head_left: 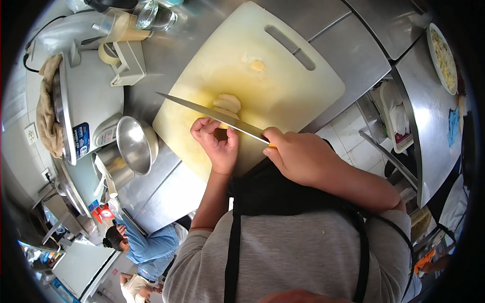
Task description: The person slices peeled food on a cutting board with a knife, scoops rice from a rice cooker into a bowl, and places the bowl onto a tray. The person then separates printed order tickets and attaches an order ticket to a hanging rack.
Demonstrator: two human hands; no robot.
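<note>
My right hand (298,154) is wrapped round the yellow handle of a long kitchen knife (212,113), whose blade points to the upper left. Below the blade my left hand (217,144) is curled, fingertips right at the blade's edge, gripping a pale yellow piece of food mostly hidden by the fingers and knife. Just beyond the blade, several pale slices (227,103) lie overlapping on a white cutting board (303,93). A small pale scrap (257,65) sits farther up the board, whose middle is wet and stained yellow.
Left of the board are a steel bowl (137,145), a tape dispenser (129,63) and a glass (154,17) beside a plastic jug (121,26). At far right stands a dish of chopped food (443,58). A person in blue (151,247) is at lower left.
</note>
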